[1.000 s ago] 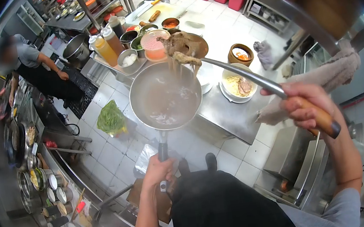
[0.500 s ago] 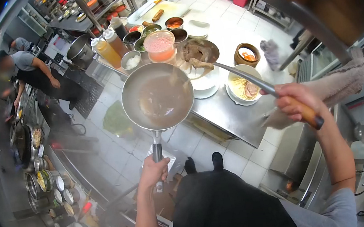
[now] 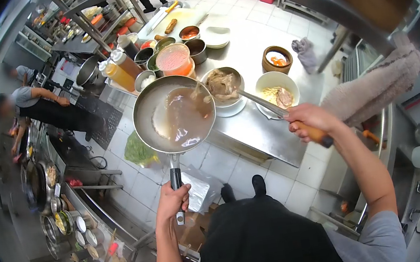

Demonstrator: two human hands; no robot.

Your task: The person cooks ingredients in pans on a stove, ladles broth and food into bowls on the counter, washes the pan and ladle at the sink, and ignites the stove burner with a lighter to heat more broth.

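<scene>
My left hand (image 3: 173, 200) is closed around the black handle of a frying pan (image 3: 148, 95), held out over the floor beside the counter's edge. Thin brown sauce (image 3: 187, 118) pools toward the pan's right side. In my right hand (image 3: 310, 121) is the wooden-ended handle of a long ladle (image 3: 265, 103). Its round bowl, with brown pieces of meat (image 3: 223, 84) in it, is close by the pan's right rim. Below the ladle bowl a white plate (image 3: 234, 111) shows only in part; what lies on it is mostly hidden.
On the steel counter (image 3: 270, 144) are a bowl of noodles and meat (image 3: 277, 93), a brown round pot (image 3: 276, 59), sauce bottles (image 3: 120, 76), a lidded orange tub (image 3: 174, 59) and a cutting board (image 3: 182, 20). A towel (image 3: 373, 83) hangs at right. Co-workers (image 3: 38, 98) stand at left.
My right hand and the ladle have moved left, bringing the bowl nearer the pan. Sauce in the pan has run to the right. White slices seen on the plate earlier are now covered.
</scene>
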